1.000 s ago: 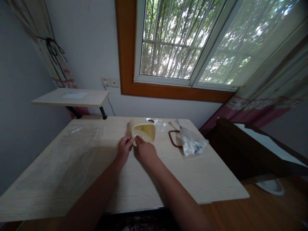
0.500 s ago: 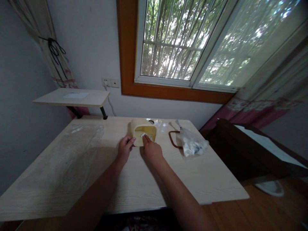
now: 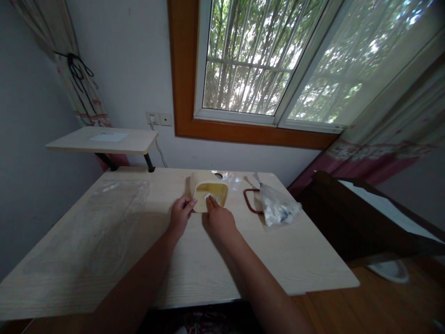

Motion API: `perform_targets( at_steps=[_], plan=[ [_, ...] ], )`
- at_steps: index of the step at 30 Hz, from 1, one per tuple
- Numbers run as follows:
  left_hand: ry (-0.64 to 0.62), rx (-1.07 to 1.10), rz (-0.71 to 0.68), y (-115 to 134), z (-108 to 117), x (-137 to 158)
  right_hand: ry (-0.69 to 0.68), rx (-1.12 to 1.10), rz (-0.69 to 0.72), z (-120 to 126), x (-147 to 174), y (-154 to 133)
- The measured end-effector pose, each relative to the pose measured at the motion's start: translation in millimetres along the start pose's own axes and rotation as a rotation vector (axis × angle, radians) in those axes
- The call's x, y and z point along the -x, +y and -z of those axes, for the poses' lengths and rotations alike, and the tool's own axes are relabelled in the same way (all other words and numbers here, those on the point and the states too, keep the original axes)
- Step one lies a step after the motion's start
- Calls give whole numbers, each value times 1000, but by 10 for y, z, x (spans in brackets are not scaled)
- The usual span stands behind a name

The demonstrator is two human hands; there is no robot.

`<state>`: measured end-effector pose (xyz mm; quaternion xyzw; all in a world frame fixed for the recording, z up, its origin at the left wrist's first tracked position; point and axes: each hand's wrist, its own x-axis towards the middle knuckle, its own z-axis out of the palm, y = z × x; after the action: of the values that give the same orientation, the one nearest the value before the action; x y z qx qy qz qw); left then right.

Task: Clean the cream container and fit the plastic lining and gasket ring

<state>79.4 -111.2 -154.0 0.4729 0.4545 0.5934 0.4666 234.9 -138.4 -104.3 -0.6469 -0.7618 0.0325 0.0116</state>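
A cream plastic box (image 3: 200,178) lies on the table with its open mouth toward me, showing a yellowish inside. My left hand (image 3: 181,213) is closed on the lower left of its rim, thumb over the edge. My right hand (image 3: 220,218) reaches into the mouth with its first fingers stretched out. Their tips touch a small white piece (image 3: 206,196) on the inner wall, too small to make out. The other fingers of that hand are partly hidden from above.
Right of the box lie a reddish-brown frame-like handle (image 3: 247,202) and a clear plastic bag (image 3: 280,208) with pale parts. A flat clear plastic sheet (image 3: 104,222) covers the table's left side. A raised shelf (image 3: 76,141) stands at the back left, below a wall socket (image 3: 159,118).
The box has shifted very slightly to the right and its mouth has turned a little. Both hands keep nearly the same places.
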Motion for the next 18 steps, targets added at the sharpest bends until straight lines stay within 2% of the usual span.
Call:
perform_targets(
  at_steps=[18],
  plan=[
    [9, 15, 5, 13, 12, 17, 4, 14, 132, 141, 151, -277]
  ],
)
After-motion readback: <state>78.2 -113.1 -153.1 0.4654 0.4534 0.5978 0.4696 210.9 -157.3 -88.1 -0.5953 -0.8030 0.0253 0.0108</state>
